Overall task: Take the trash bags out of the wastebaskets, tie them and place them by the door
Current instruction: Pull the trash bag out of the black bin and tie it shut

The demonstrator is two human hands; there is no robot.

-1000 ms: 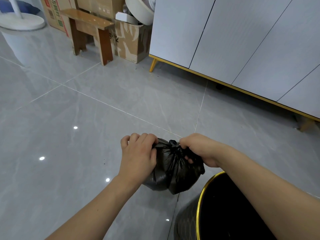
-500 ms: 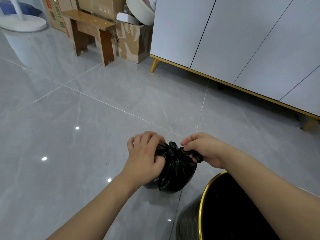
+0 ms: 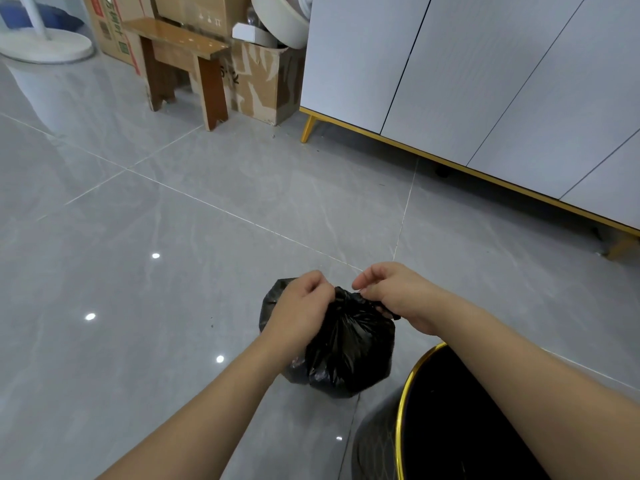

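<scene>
A small black trash bag [image 3: 349, 348] sits on the grey tiled floor, its top gathered into a bunched neck. My left hand [image 3: 298, 306] grips the left side of that neck with curled fingers. My right hand [image 3: 394, 296] pinches the right side of the neck, a strip of black plastic running under its fingers. A black wastebasket [image 3: 403, 396] with a gold rim stands at the lower right, just beside the bag and partly under my right forearm. No door shows in the head view.
A white cabinet [image 3: 485, 81] on gold legs runs along the right. A brown wooden stool [image 3: 180, 60], cardboard boxes [image 3: 263, 81] and a white fan base [image 3: 45, 46] stand at the back left. Open grey floor [image 3: 138, 271] lies to the left.
The bag has come down onto the floor and both hands have drawn closer together over its neck. The view has shifted slightly.
</scene>
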